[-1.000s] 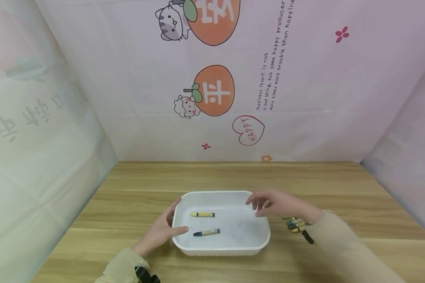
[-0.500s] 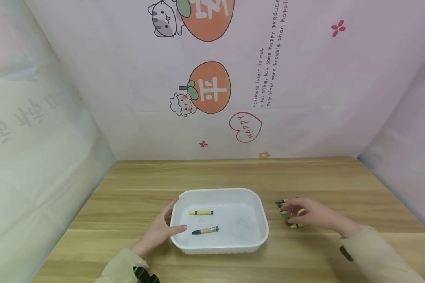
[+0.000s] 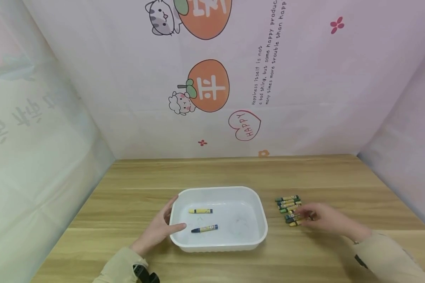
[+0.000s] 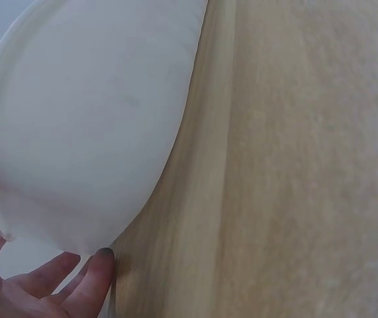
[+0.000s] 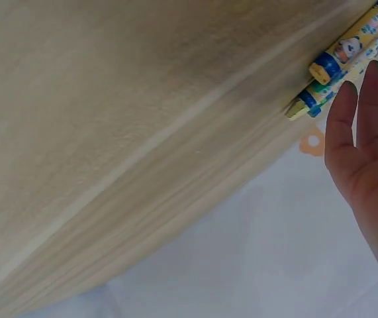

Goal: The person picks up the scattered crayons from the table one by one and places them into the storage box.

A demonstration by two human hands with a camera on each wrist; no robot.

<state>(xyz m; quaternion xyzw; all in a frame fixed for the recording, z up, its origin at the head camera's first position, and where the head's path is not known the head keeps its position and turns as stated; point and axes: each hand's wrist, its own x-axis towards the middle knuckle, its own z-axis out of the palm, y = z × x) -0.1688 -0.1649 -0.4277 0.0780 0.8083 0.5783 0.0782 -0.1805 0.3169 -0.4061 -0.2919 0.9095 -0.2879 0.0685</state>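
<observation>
Right hand (image 3: 322, 220): fingers loosely bent, part open, no grip visible. Thumb isn't in the right wrist view, so can't tell if it touches anything. Right at the fingertips: row of crayons (image 3: 288, 206) on the table (image 3: 233, 173), several side by side, count unclear with the hand over some.

Key relation: crayons lie to the left of the right fingertips and a bit beyond, long axes running roughly sideways, so the fingers are at their right-hand ends. Right hand is clearly the nearer one; left is well apart.

Next out, left of the right fingers past the row: white bin (image 3: 217, 248). Inside, toward the left thumb: a yellow crayon (image 3: 200, 211) farther off and a dark-tipped crayon (image 3: 204, 228) closer to the person, both flat, sideways, apart.

Farthest from the right fingers sideways: left hand (image 3: 160, 228), thumb over the bin's rim, fingers round the outside wall, holding it. Beyond both hands: printed sheet (image 3: 145, 129).
</observation>
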